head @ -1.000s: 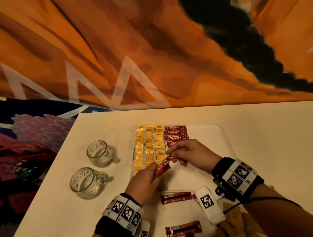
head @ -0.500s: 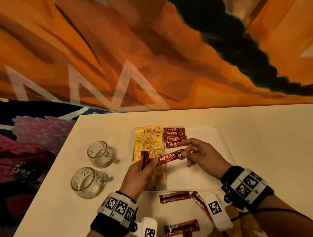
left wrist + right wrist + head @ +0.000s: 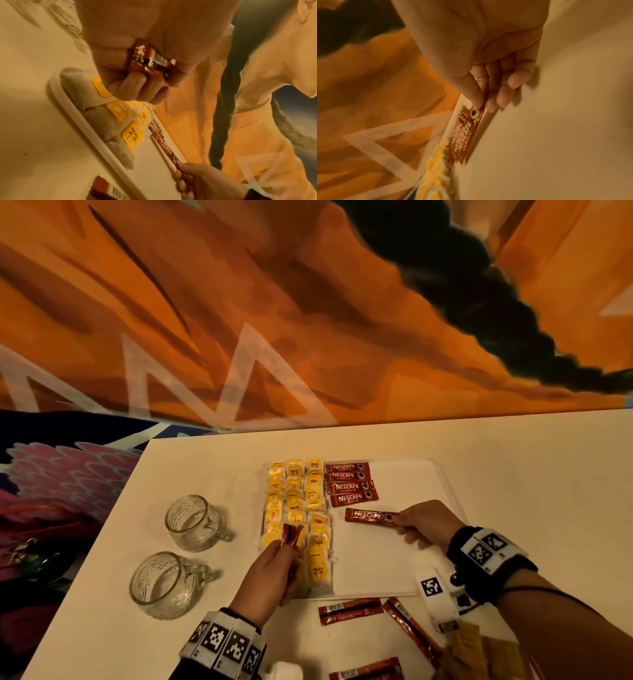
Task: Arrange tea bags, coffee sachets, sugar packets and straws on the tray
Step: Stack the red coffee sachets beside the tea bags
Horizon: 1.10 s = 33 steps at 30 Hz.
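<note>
We've got our right hand [image 3: 428, 523] pinching one coffee sachet [image 3: 371, 515] by its end, label up, low over the tray [image 3: 442, 474], just at 6 o'clock of the four-sachet column [image 3: 351, 484] so the column grows neatly. Our left hand [image 3: 270, 573] is curled round spare sachets [image 3: 291, 535] over the tea bags [image 3: 296, 501], ready to feed the next one across.

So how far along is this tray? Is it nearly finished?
Partly. Done: three columns of yellow tea bags and four coffee sachets lie in rows on the tray. In hand: the right hand holds a fifth sachet just below that stack, and the left hand grips a few more. Left: loose sachets on the table, plus sugar packets and straws, none yet on the tray.
</note>
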Each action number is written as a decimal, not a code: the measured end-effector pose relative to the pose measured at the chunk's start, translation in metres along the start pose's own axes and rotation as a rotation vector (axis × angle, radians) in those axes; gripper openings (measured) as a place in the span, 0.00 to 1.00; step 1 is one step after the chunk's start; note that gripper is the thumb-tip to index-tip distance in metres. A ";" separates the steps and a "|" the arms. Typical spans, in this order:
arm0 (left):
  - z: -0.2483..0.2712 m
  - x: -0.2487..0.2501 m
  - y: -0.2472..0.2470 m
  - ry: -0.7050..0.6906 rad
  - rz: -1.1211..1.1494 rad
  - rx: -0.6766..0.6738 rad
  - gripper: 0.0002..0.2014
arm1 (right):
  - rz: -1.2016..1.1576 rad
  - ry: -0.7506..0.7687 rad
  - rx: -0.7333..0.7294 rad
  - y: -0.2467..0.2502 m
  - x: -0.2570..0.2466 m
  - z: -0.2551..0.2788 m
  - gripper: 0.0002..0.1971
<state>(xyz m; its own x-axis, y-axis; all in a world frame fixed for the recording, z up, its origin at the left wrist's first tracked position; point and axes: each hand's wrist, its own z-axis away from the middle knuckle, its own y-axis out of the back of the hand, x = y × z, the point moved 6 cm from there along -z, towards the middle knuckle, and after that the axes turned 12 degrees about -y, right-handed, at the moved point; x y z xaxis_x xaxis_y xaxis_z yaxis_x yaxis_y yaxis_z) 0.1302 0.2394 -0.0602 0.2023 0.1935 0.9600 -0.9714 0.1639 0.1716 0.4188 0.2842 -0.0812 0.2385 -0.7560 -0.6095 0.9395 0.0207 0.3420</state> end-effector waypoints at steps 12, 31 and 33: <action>0.004 0.004 -0.007 -0.013 0.112 -0.081 0.09 | 0.153 -0.060 0.093 -0.003 -0.023 -0.038 0.13; 0.000 0.020 -0.014 -0.039 -0.005 -0.061 0.11 | 0.060 0.324 -0.315 -0.071 -0.051 0.063 0.15; 0.000 0.025 -0.018 -0.044 0.026 -0.062 0.11 | 0.084 0.364 -0.354 -0.078 -0.049 0.074 0.14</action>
<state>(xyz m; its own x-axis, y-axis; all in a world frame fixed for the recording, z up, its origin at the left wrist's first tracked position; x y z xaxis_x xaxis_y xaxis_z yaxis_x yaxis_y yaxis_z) 0.1528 0.2413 -0.0390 0.1696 0.1563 0.9730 -0.9665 0.2194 0.1332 0.3160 0.2716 -0.0249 0.3273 -0.4668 -0.8215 0.9242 0.3390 0.1756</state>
